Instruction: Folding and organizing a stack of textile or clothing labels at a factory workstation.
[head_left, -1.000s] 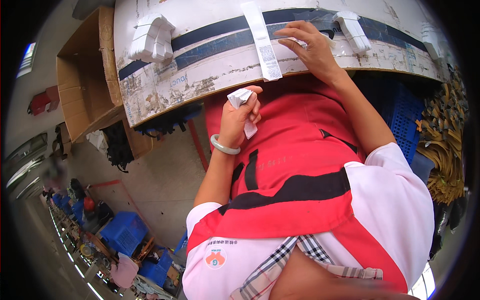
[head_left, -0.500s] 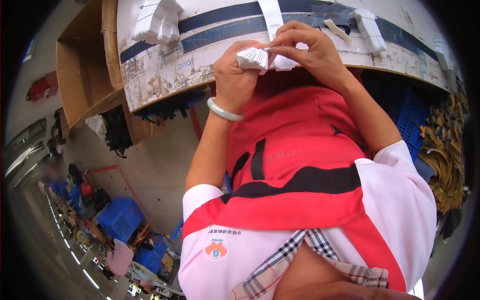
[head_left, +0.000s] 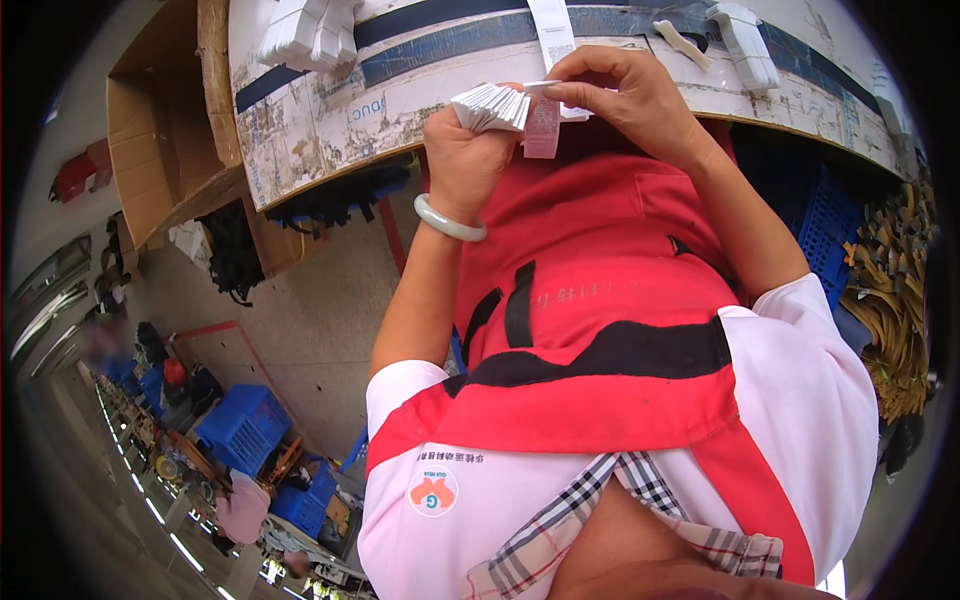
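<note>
Wearing: a red fabric apron [head_left: 590,410] with black trim over a pale shirt [head_left: 800,400]; a smooth, pale bangle [head_left: 450,220] circles the left wrist.
Left hand [head_left: 464,165]: closed round a fanned sheaf of flat white strips [head_left: 490,107]; gripping one part seems to let the free ends splay, so that single edges stand apart.
Right hand [head_left: 640,95]: thumb and forefinger pinched on a thin white strip [head_left: 541,87] just beside the fan, other fingers loosely bent; a fingertip hold suits something so slim. Whether that strip belongs to the sheaf, I cannot tell.
Hanging label: a see-through, pinkish rectangular tag [head_left: 541,130] dangles before the apron, between the hands; what holds it is hidden.
Desk [head_left: 320,130]: scuffed white with dark blue bands, its near edge by the hands, presumably for short reach.
Printed strip: a long white ribbon-like strip [head_left: 553,28] lies just beyond the hands, pointing away from the body.
Supplies: a heap of folded white strips [head_left: 305,35] on the left and a long white bundle [head_left: 745,45] on the right, probably set within each arm's reach; a slim cream piece [head_left: 682,45], kind unclear, near the bundle.
Flanks: an open brown cardboard box [head_left: 215,90] left; a blue plastic crate [head_left: 828,220] and tan-and-black straps [head_left: 890,300] right.
Far floor: blue crates [head_left: 243,430] and a person in pink [head_left: 242,510].
</note>
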